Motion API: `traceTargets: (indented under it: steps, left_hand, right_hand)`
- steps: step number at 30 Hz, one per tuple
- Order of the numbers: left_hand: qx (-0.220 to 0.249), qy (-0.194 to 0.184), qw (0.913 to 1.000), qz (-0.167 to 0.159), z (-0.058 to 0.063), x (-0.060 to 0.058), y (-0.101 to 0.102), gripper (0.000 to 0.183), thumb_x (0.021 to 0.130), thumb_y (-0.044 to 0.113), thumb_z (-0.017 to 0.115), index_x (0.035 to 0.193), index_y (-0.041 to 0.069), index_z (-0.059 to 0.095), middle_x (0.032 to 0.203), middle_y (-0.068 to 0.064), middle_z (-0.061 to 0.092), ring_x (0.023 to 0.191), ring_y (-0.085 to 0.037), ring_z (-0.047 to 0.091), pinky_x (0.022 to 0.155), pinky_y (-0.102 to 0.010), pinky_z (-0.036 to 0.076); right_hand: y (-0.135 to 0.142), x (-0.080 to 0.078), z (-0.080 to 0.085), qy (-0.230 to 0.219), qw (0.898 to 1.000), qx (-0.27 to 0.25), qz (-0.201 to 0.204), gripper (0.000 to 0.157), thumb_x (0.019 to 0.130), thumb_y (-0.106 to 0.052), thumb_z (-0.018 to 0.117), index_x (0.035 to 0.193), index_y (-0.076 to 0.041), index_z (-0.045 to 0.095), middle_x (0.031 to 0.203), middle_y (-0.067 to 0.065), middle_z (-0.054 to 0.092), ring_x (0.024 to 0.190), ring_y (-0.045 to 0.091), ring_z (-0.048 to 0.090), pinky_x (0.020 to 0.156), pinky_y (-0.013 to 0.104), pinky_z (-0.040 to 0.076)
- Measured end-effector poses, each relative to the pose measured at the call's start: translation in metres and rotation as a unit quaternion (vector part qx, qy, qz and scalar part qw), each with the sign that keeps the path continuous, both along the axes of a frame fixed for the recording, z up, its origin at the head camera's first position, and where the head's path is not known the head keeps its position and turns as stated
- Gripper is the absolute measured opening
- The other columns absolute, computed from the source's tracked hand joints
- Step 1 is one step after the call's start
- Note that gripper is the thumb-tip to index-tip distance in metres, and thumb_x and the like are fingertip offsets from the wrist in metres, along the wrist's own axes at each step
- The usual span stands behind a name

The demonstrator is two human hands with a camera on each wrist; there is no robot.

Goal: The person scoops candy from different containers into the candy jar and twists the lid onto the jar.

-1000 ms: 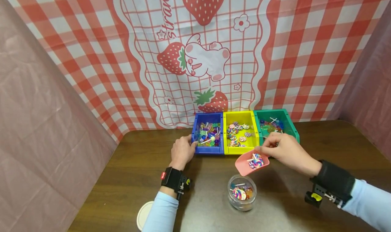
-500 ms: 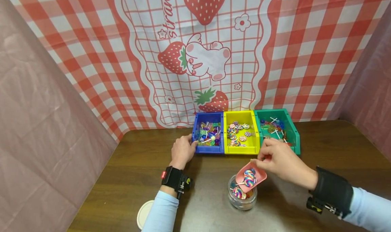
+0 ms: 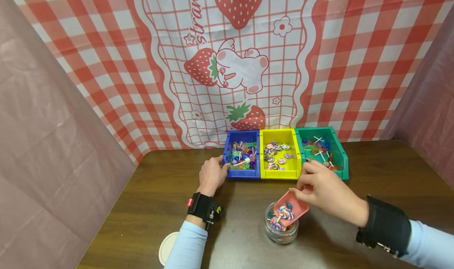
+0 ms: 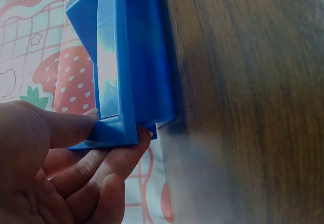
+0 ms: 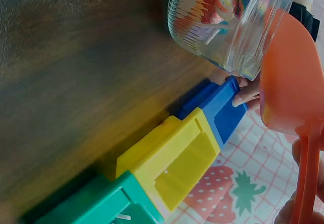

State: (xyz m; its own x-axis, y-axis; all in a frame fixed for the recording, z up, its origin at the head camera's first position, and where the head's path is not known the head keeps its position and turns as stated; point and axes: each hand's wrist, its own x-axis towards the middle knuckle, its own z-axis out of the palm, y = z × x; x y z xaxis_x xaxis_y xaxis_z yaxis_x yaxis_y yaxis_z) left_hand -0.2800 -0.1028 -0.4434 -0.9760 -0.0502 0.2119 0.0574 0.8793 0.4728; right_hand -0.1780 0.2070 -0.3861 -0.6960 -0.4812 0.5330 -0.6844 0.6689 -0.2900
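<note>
Head view: the right hand [image 3: 324,190] pinches the pink scoop [image 3: 299,209] by its handle, tilted at the glass jar's [image 3: 281,237] mouth.
Swirl candies [image 3: 285,212] lie on the scoop, its lip overlapping the jar's rim; touch there is hard to tell. The left hand [image 3: 212,176] grips the blue bin's [image 3: 242,174] outer corner, yellow bin [image 3: 280,175] and green bin [image 3: 344,166] continuing the row. A strip of tabletop [image 3: 244,196] separates the jar from the bins' front edges; more wood stretches beyond the green bin.

The scoop [image 3: 300,206] is hiding part of the jar [image 3: 281,236], the left sleeve [image 3: 188,243] part of the lid [image 3: 165,247] — the right wrist view is cropping the green bin [image 5: 93,202].
</note>
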Motion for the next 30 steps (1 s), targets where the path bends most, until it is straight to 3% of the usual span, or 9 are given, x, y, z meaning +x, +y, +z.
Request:
traceTargets:
  steps: [12,20,24,27,30]
  left_hand:
    - [-0.003,-0.004,1.0,0.002,0.0,0.0,0.001,0.036,0.093,0.032,0.071,0.124,0.016,0.072,0.079,0.0,0.066,0.074,-0.021,0.062,0.066,-0.042,0.049]
    - [0.0,-0.002,1.0,0.002,0.0,0.0,0.001,0.037,0.093,0.032,0.071,0.126,0.015,0.071,0.089,-0.003,0.071,0.08,-0.023,0.065,0.07,-0.045,0.051]
    - [-0.001,-0.002,1.0,0.002,0.0,0.001,0.001,0.037,0.093,0.033,0.071,0.125,0.015,0.071,0.088,-0.003,0.071,0.079,-0.023,0.065,0.069,-0.044,0.051]
    - [0.001,-0.001,1.0,0.003,0.001,0.001,0.001,0.037,0.093,0.032,0.072,0.125,0.016,0.071,0.087,-0.003,0.07,0.079,-0.023,0.065,0.069,-0.045,0.051]
    - [0.001,0.002,1.0,0.005,0.001,0.001,0.0,0.036,0.092,0.031,0.072,0.125,0.016,0.072,0.086,-0.003,0.07,0.08,-0.025,0.066,0.069,-0.046,0.051]
  right_hand:
    - [-0.002,0.005,0.006,0.039,0.999,0.016,0.012,0.027,0.063,-0.018,0.095,0.067,-0.024,0.069,0.078,-0.014,0.041,0.078,0.005,0.039,0.057,0.021,0.039]
    - [0.004,0.003,0.013,0.068,0.995,0.069,0.005,0.026,0.066,-0.019,0.093,0.069,-0.023,0.067,0.08,-0.011,0.042,0.078,0.01,0.041,0.058,0.024,0.041]
    - [0.007,0.001,0.02,-0.011,0.993,0.114,-0.018,0.024,0.076,-0.023,0.087,0.069,-0.023,0.064,0.069,-0.013,0.042,0.062,0.005,0.041,0.051,0.023,0.039]
    - [0.006,-0.004,0.028,-0.086,0.985,0.142,-0.04,0.026,0.083,-0.027,0.08,0.068,-0.023,0.059,0.057,-0.014,0.04,0.05,0.004,0.038,0.048,0.023,0.035]
    - [0.004,-0.019,0.038,-0.111,0.981,0.147,-0.055,0.029,0.086,-0.028,0.077,0.067,-0.022,0.055,0.053,-0.01,0.038,0.047,0.006,0.038,0.048,0.025,0.034]
